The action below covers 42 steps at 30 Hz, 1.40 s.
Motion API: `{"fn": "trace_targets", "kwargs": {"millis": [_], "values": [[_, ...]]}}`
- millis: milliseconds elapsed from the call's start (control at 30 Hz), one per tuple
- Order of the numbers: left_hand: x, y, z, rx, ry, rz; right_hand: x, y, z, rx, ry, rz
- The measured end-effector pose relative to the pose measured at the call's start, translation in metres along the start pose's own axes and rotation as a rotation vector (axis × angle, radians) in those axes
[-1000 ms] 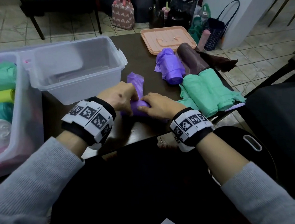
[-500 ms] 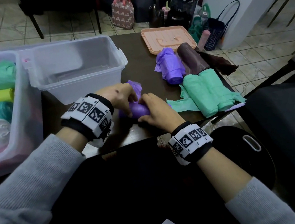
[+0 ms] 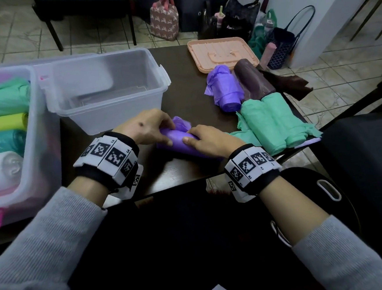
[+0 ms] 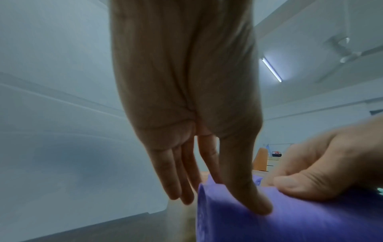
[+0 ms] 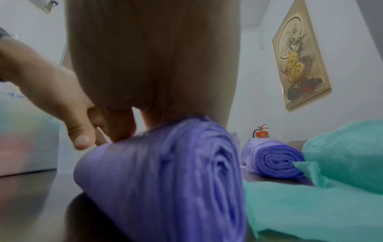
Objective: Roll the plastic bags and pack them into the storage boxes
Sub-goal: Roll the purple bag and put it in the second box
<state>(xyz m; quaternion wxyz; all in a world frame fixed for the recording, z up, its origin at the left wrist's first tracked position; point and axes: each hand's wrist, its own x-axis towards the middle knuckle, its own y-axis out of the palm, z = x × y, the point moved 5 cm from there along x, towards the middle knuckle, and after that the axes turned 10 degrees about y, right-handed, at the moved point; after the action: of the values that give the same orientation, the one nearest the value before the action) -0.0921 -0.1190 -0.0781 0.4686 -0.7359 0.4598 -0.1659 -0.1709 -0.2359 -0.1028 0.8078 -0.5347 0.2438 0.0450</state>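
Observation:
A purple plastic bag roll (image 3: 179,143) lies on the dark table (image 3: 189,113) near its front edge, with a short loose end (image 3: 182,125) sticking up behind it. My left hand (image 3: 159,133) grips the roll's left part, its thumb pressing the near side and its fingers over the loose end. My right hand (image 3: 198,137) grips the right part, thumb on top. The left wrist view shows my left hand (image 4: 238,194) on the roll (image 4: 290,226); the right wrist view shows the roll's spiral end (image 5: 207,180). An empty clear storage box (image 3: 103,90) stands just behind my left hand.
A second clear box (image 3: 41,143) at the left holds several coloured rolls. To the right lie another purple roll (image 3: 226,89), a dark brown roll (image 3: 253,80) and green rolls (image 3: 272,122). A peach lid (image 3: 221,53) sits at the table's far end. Bags stand on the floor beyond.
The loose purple tail behind the roll has grown shorter as the bag wound up. Both hands have stayed on the roll at about the same spot.

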Motion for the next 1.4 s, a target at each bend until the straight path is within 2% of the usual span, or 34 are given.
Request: {"fn": "trace_targets", "kwargs": {"millis": [67, 200, 467, 733, 833, 967, 1067, 1167, 1300, 1400], "values": [[-0.003, 0.000, 0.005, -0.027, -0.022, -0.011, 0.003, -0.003, -0.001, 0.014, 0.032, 0.054], [-0.004, -0.002, 0.007, -0.057, -0.027, -0.031, 0.009, -0.015, -0.003, 0.204, 0.084, 0.061], [-0.005, -0.003, 0.009, -0.085, -0.030, -0.045, 0.019, -0.004, 0.015, 0.097, 0.025, 0.149], [-0.014, 0.000, 0.015, -0.204, -0.058, -0.107, 0.002, -0.001, 0.026, -0.001, -0.060, -0.095], [-0.022, -0.001, 0.028, -0.376, -0.204, -0.261, 0.003, 0.005, 0.032, -0.038, -0.075, -0.113], [-0.048, -0.002, 0.056, -0.741, -0.522, -0.624, 0.001, 0.001, 0.044, -0.024, -0.089, -0.058], [-0.058, 0.005, 0.059, -1.086, -0.670, -0.751, -0.004, -0.017, 0.056, -0.021, -0.119, -0.063], [-0.061, 0.003, 0.061, -1.353, -0.701, -0.887, -0.012, -0.046, 0.074, -0.056, -0.170, -0.139], [-0.073, -0.011, 0.062, -1.405, -0.630, -1.126, -0.021, -0.089, 0.101, -0.048, -0.253, -0.257], [-0.077, -0.015, 0.056, -1.477, -0.566, -1.201, -0.021, -0.112, 0.123, -0.011, -0.316, -0.331]]}}
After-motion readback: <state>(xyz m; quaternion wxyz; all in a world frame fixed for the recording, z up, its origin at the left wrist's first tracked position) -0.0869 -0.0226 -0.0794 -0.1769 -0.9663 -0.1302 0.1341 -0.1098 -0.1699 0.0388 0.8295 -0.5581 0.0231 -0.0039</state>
